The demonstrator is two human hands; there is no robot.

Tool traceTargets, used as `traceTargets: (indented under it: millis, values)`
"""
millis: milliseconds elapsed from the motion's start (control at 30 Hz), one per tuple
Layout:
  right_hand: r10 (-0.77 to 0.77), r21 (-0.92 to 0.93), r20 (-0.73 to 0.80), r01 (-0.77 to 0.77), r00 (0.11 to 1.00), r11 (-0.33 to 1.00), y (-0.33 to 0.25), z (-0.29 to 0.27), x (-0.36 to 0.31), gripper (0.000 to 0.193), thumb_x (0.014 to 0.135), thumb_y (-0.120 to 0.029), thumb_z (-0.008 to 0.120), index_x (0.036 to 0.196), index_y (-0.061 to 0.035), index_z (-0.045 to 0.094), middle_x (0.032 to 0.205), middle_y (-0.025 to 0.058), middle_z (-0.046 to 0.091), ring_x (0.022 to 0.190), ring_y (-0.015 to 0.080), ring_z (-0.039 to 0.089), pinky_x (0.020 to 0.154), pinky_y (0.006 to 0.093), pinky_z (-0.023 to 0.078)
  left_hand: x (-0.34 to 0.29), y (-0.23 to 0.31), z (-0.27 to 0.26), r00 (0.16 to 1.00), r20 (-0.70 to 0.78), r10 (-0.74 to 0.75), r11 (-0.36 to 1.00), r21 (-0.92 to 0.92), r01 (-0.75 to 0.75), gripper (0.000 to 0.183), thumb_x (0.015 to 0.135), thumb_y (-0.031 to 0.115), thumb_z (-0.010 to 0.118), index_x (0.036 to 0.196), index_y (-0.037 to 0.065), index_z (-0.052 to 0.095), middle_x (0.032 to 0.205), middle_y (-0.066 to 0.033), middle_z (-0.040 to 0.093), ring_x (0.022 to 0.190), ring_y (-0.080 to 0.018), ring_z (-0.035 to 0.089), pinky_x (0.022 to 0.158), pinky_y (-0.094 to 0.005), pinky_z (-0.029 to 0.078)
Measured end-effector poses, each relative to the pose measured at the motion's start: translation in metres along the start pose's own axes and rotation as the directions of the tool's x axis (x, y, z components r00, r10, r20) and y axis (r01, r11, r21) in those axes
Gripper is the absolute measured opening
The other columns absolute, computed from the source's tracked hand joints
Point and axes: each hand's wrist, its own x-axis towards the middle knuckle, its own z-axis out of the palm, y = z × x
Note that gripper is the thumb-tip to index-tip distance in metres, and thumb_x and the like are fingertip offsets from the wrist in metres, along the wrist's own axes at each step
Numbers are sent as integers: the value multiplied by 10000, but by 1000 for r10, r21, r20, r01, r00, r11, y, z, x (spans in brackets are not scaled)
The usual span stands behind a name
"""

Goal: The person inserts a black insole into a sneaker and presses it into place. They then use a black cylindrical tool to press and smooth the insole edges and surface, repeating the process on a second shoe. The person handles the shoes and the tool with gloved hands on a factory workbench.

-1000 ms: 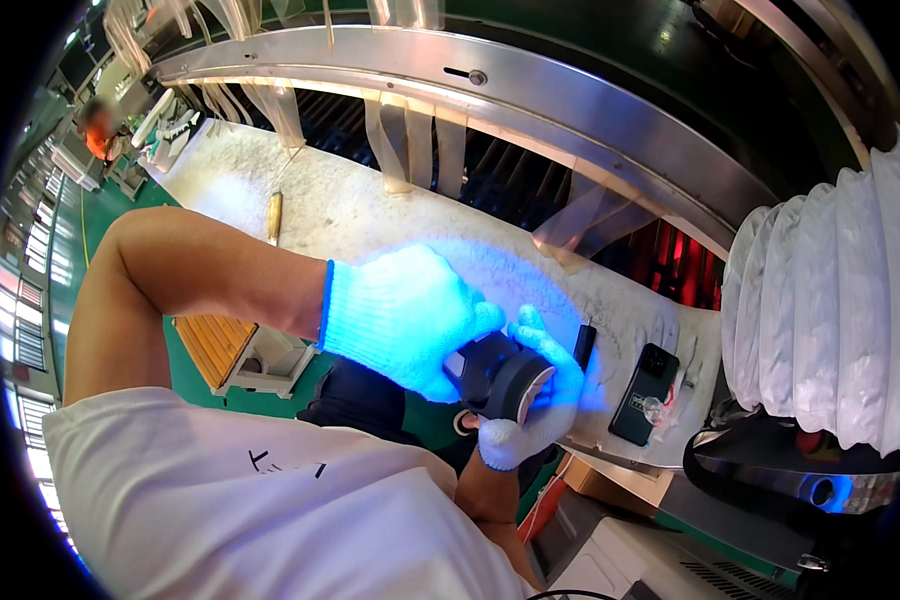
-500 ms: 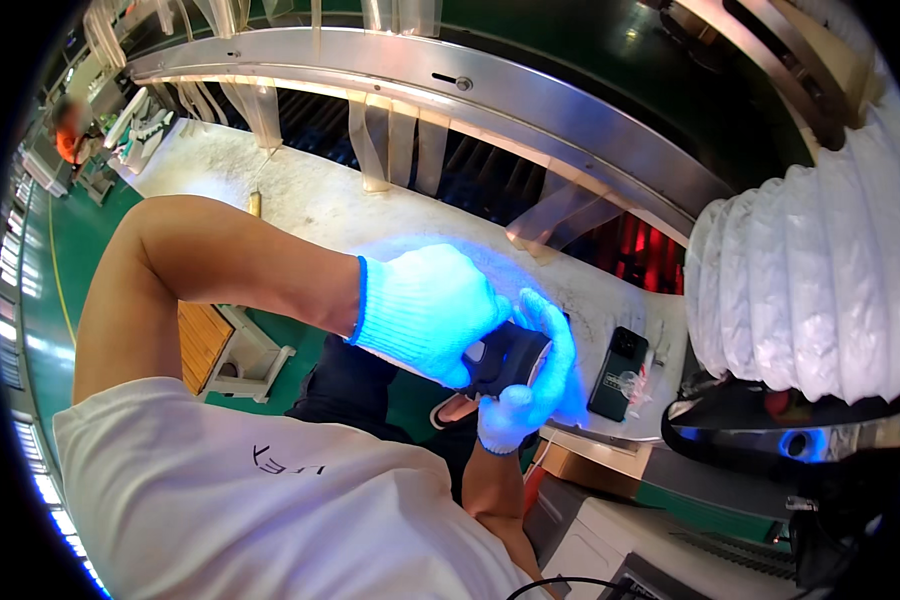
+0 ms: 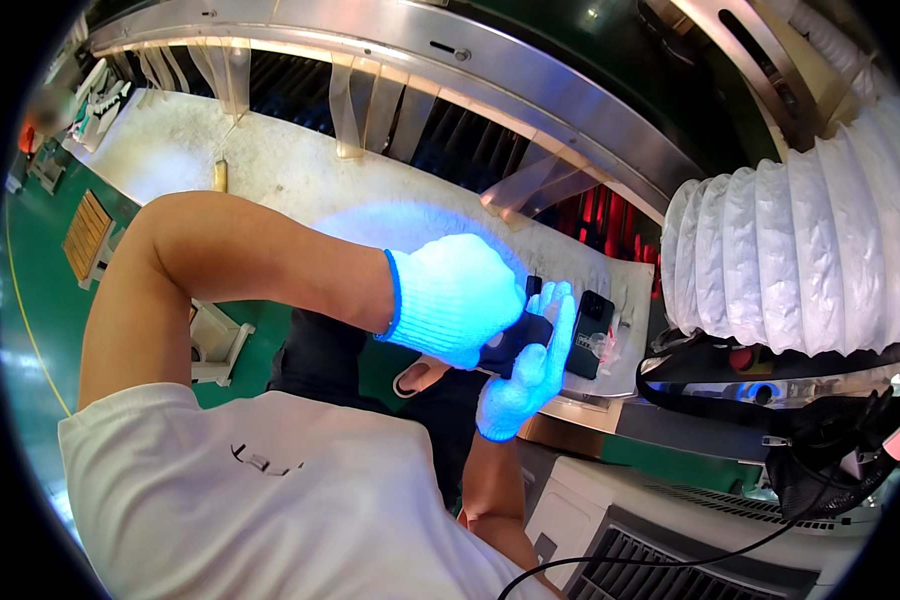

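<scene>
Both my hands wear knitted gloves lit bright blue, and they meet over a dark, curved piece [image 3: 518, 342] whose kind I cannot make out. My left hand [image 3: 455, 300] is closed over its upper left side, knuckles up. On the other side, my right hand [image 3: 532, 385] bears it between thumb and palm, its fingers stretched upward. A short black stub [image 3: 535, 285] shows just beyond my left knuckles; whether it belongs to the dark piece I cannot tell. Most of the dark piece is hidden by the gloves.
Beyond my hands runs a pale worktop [image 3: 280, 170] beside a metal machine with hanging clear strips [image 3: 355, 105] and a red glow inside. A dark phone [image 3: 592, 330] lies right of my hands. A white ribbed duct [image 3: 780, 255] bulges at the right, above a black bag [image 3: 820, 465].
The view has shifted, and my hands sit slightly higher in it. My left hand covers more of the dark piece; my right fingers have straightened from a curl. The black stub now shows.
</scene>
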Motion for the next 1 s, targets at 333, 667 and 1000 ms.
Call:
traceTargets:
  millis: [333, 667, 1000]
  values:
    - [64, -108, 69, -56, 996, 993, -31, -25, -29, 954, 1125, -630, 541, 1665, 149, 423, 1700, 309, 502, 1533, 387, 553, 1301, 526, 418, -41, 12, 77, 747, -665, -12, 928, -285, -239, 614, 798, 405, 974, 1283, 131, 718, 1038, -107, 789, 881, -378, 792, 706, -478, 638]
    - [111, -148, 86, -98, 990, 984, -50, -28, -52, 603, 1173, -310, 535, 1562, 150, 570, 1667, 335, 545, 1522, 416, 574, 1283, 535, 433, -45, 26, 133, 523, -845, 113, 959, -46, -281, 589, 751, 331, 1029, 1223, 120, 748, 1174, -98, 806, 1024, -283, 831, 794, -376, 667]
    - [8, 72, 184, -22, 983, 997, -40, -6, -76, 920, 1028, -371, 792, 1728, 70, 389, 1676, 276, 508, 1563, 399, 489, 1302, 540, 378, -110, -1, 91, 652, -707, -274, 855, -489, -171, 1334, 621, 324, 1115, 1745, 106, 429, 1816, -352, 270, 1686, -507, 324, 1276, -553, 448]
